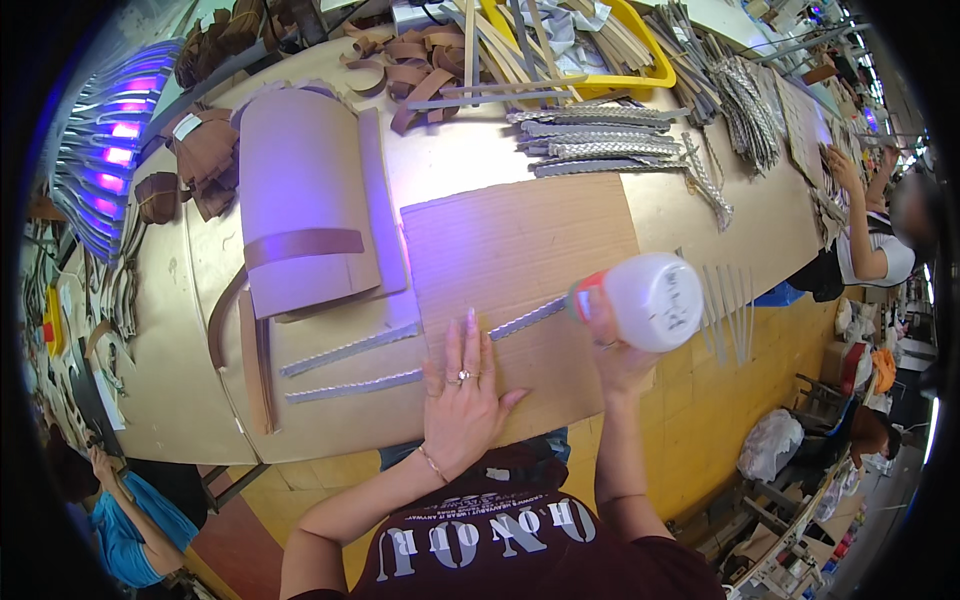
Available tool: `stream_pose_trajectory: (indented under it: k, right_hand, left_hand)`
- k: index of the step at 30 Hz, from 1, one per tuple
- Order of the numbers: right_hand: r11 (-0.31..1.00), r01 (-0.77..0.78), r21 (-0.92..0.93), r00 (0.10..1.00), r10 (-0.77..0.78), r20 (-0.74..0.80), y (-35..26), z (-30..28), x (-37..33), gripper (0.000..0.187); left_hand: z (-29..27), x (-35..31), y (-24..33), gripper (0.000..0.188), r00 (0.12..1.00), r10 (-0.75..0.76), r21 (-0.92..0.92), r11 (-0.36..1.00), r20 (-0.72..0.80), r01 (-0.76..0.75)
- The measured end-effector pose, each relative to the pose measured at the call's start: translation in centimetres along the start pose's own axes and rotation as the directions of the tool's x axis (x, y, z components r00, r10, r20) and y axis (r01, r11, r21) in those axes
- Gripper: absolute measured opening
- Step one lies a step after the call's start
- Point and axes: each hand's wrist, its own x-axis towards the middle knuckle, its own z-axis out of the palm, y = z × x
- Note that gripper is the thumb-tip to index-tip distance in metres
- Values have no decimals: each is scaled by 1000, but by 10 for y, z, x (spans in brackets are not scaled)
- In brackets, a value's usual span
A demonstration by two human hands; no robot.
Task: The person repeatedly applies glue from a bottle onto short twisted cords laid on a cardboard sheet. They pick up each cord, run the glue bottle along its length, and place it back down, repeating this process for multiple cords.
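My left hand [462,405] lies flat on a brown cardboard sheet [520,230], fingers stretched forward. Beside its fingertips a narrow grey strip with a pale braided edge [530,318] runs slantwise across the sheet. Two similar grey strips, an upper one [350,350] and a lower one [350,388], reach out to the left of the cardboard. My right hand [622,365] is wrapped round a whitish plastic bottle [655,300] with a red label. The bottle is tipped, its base up and to the right, its narrow end by the strip's right end; the nozzle is blurred.
Left of the cardboard stands a curved brown form [300,180] with a brown strap [305,246] across it. Braided strips [605,138] lie stacked behind. A yellow basket [655,70] holds more strips. Several thin strips [728,310] overhang the right edge. Other people work at both sides.
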Motion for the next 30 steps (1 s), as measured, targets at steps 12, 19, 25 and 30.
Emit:
stream_pose_trajectory:
  k: [12, 19, 25, 30]
  right_hand:
    - [961, 140, -240, 945, -202, -256, -8, -28, 69, 30]
    - [981, 147, 126, 876, -71, -476, 12, -37, 48, 32]
    - [937, 97, 335, 908, 55, -415, 29, -47, 36, 38]
    - [927, 100, 363, 876, 91, -473, 17, -44, 33, 46]
  left_hand:
    - [-3, 0, -5, 76, 1000, 16, -60, 998, 16, -15]
    - [-15, 34, -20, 52, 978, 64, -205, 973, -200, -106]
    - [-9, 60, -17, 32, 928, 308, -72, 942, -209, -329]
    - [-20, 47, -35, 21, 914, 354, -21, 931, -198, -365]
